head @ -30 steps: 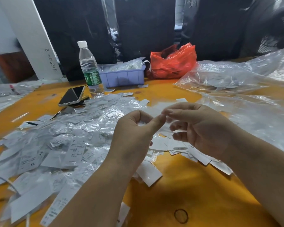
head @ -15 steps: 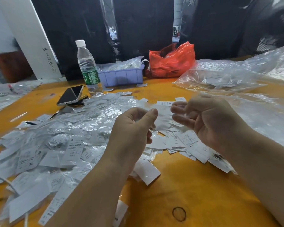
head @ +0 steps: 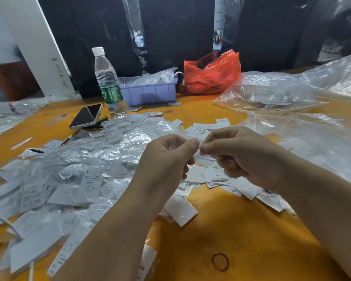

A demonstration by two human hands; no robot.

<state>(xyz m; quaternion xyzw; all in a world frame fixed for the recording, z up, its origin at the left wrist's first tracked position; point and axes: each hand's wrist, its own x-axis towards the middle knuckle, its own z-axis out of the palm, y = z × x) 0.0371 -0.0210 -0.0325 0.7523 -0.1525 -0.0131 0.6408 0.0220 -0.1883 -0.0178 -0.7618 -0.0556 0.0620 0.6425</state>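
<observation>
Two hands meet above the bench (head: 251,230) — the left hand (head: 166,159) pinches one end of a small white tag (head: 200,158) between thumb and curled fingers (head: 171,139), the right hand (head: 241,157) pinches the other end. It hangs over the heap of tags (head: 85,179) — both forearms angle inward from the near edge.

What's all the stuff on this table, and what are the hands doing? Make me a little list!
Hands: left hand and right hand pinch one small label between them
Under the hands: pile of white labels and clear sleeves
Far side: bottle, phone, tray, red bag
Right side: clear bags
Surface: orange table
</observation>
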